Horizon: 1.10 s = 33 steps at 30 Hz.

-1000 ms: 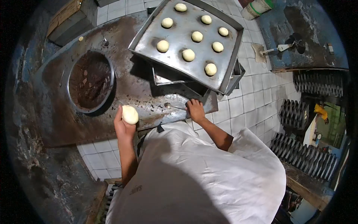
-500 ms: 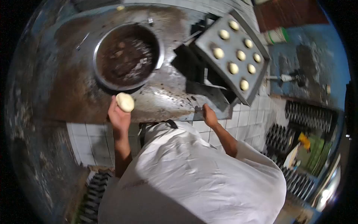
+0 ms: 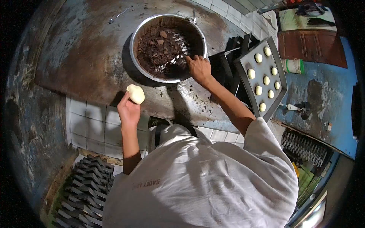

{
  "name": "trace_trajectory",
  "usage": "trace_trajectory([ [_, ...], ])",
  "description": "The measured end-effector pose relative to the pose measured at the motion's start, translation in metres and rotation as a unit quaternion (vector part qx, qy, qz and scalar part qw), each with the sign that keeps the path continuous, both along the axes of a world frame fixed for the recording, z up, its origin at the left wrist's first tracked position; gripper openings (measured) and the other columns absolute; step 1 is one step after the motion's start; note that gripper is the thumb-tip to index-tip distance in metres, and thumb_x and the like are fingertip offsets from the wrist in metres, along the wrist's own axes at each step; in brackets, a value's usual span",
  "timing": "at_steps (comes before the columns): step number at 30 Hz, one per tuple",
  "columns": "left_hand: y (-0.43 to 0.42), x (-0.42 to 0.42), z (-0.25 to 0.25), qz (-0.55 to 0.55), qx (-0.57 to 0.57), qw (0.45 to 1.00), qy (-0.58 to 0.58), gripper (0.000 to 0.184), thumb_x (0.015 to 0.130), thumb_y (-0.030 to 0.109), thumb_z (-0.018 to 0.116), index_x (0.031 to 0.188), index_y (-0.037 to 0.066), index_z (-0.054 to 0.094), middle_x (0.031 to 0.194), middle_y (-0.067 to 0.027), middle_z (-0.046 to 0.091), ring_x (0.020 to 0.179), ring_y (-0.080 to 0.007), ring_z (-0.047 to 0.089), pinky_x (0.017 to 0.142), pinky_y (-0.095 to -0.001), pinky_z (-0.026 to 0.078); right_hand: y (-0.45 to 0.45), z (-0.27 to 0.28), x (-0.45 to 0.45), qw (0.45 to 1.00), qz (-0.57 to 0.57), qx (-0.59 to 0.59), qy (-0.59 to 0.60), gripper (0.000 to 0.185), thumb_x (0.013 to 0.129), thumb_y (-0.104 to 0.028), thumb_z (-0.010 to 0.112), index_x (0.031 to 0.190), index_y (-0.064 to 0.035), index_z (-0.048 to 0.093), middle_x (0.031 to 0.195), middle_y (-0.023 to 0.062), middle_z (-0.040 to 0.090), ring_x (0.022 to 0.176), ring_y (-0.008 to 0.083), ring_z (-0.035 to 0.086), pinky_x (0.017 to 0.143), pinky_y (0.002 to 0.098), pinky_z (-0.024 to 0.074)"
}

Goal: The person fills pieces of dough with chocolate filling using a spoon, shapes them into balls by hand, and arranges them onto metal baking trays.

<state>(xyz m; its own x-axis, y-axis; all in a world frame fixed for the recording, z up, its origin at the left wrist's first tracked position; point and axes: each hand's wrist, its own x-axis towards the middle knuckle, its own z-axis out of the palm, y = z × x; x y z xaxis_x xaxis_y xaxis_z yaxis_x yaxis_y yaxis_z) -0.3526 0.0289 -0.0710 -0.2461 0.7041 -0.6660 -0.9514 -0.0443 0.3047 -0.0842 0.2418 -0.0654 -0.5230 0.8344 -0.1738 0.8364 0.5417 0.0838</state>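
My left hand [image 3: 129, 112] holds a pale, flattened round of dough [image 3: 136, 94] over the table's front edge, fingers behind it and thumb at its side. A large round metal bowl [image 3: 134, 60] contains dark brown crumbly filling [image 3: 156, 49] with a few bigger lumps. At the bowl's right front side, my right hand [image 3: 200, 70] reaches over the rim with its fingers curled down inside. Whatever those fingers grip, if anything, is hidden. Shiny patches of bare metal show in the bowl near the fingertips.
On the right, a baking tray [image 3: 247, 81] with several pale dough balls rests on stacked dark trays [image 3: 224, 72]. A spoon [image 3: 118, 16] lies on the worn metal table [image 3: 91, 57] behind the bowl. A white tub with green bands [image 3: 294, 66] stands beyond the tray.
My right hand has gone from the table's front edge to the bowl's rim. My left hand still holds the dough. The view has shifted, so the bowl appears further right.
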Motion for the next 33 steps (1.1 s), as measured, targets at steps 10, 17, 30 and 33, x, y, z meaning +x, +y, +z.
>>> trace_trajectory([
  [10, -0.037, -0.010, -0.014, 0.050, -0.011, 0.999, 0.017, 0.034, 0.098, 0.016, 0.063, 0.127, -0.001, 0.059, 0.127, -0.0101, 0.064, 0.121, -0.0243, 0.060, 0.105, -0.0405, 0.048, 0.029, -0.078, -0.010, 0.999, -0.014, 0.012, 0.034, 0.036, 0.106, -0.035, 0.042, 0.105, -0.0162, 0.073, 0.095, 0.0161, 0.070, 0.090, 0.0348, 0.068, 0.077, 0.0479, 0.0537],
  [17, -0.039, 0.014, 0.005, 0.050, -0.006, 0.998, 0.044, 0.036, 0.098, 0.016, 0.062, 0.129, -0.001, 0.059, 0.129, -0.0109, 0.065, 0.121, -0.0252, 0.062, 0.107, -0.0408, 0.048, 0.039, -0.056, -0.026, 1.000, -0.023, 0.004, 0.013, 0.028, 0.098, -0.023, 0.051, 0.093, -0.0100, 0.075, 0.089, 0.0182, 0.075, 0.083, 0.0368, 0.074, 0.069, 0.0501, 0.0581],
  [30, -0.030, 0.145, 0.067, -0.014, 0.065, 0.994, 0.087, 0.035, 0.100, 0.021, 0.061, 0.129, 0.001, 0.057, 0.128, -0.0116, 0.063, 0.122, -0.0259, 0.059, 0.108, -0.0435, 0.046, -0.033, 0.073, 0.098, 0.671, -0.034, -0.586, 0.453, 0.001, 0.091, -0.007, 0.066, 0.092, -0.0072, 0.065, 0.076, -0.0031, 0.059, 0.065, 0.0056, 0.045, 0.058, 0.0242, 0.0345],
  [33, -0.015, 0.198, 0.072, -0.055, 0.121, 0.991, 0.036, 0.034, 0.102, 0.021, 0.058, 0.129, -0.001, 0.057, 0.126, -0.0128, 0.063, 0.122, -0.0270, 0.059, 0.109, -0.0440, 0.045, -0.096, 0.106, 0.154, 0.619, -0.027, -0.584, 0.525, 0.009, 0.092, -0.012, 0.072, 0.092, -0.0067, 0.065, 0.083, -0.0032, 0.062, 0.074, 0.0055, 0.052, 0.067, 0.0229, 0.0422],
])
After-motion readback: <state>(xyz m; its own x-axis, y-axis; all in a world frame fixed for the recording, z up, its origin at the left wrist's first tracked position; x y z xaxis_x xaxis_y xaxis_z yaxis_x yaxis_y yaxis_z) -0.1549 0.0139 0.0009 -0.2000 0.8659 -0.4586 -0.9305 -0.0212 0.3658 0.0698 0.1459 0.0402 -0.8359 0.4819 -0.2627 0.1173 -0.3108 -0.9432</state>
